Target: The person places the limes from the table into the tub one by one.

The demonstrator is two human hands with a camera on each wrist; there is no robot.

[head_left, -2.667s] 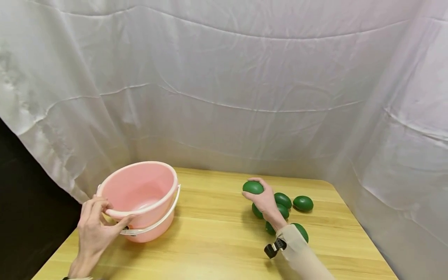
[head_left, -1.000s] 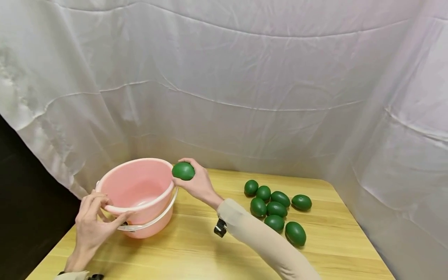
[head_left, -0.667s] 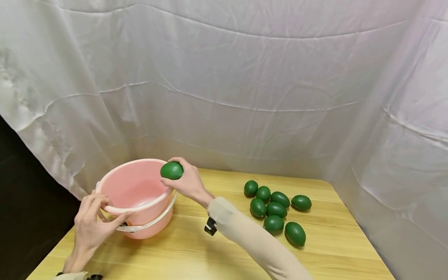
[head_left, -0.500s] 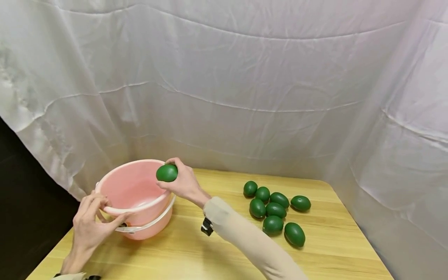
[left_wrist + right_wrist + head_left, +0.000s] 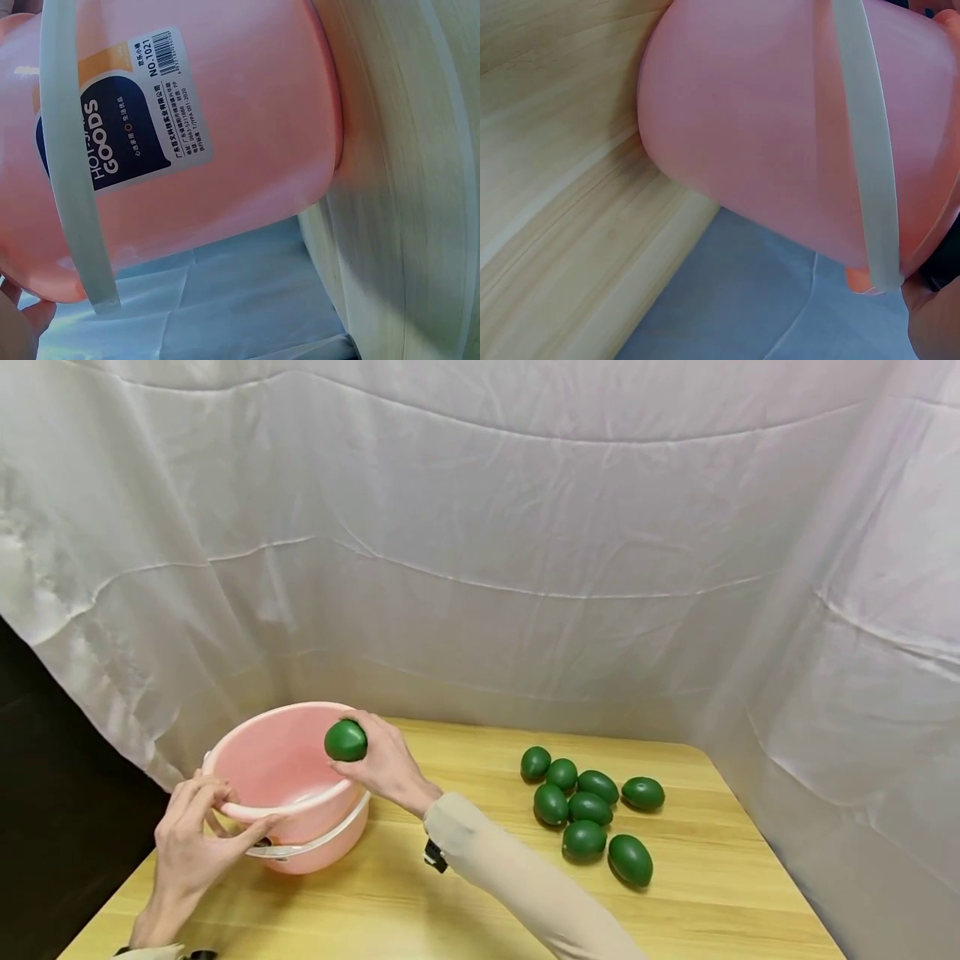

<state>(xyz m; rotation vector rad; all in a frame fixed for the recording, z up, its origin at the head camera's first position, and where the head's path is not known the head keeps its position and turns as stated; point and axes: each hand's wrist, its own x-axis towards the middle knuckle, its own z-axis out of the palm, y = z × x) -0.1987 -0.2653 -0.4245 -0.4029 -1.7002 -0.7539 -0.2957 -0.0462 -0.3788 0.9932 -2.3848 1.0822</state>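
A pink bucket [image 5: 330,852] with a white handle [image 5: 71,165] stands at the left of the table. My left hand [image 5: 195,835] grips its near-left rim, thumb on the outside and fingertips over the edge. My right hand [image 5: 386,764] holds a smooth dark green avocado [image 5: 346,741] between thumb and fingers, above the right part of the bucket's opening. In the right wrist view the bucket's side [image 5: 750,127] fills much of the picture, with part of the hand [image 5: 936,319] at its rim. The lower inside of the bucket is partly hidden by the near rim.
Several more avocados [image 5: 590,809] lie in a loose group on the right half of the wooden table [image 5: 720,877]. A pale curtain [image 5: 480,568] hangs behind the table and along its right side. A dark area [image 5: 67,793] borders the left.
My right hand has carried the avocado leftward from above the group to over the bucket's opening, lowering it slightly in the last half second. My left hand keeps its hold on the rim.
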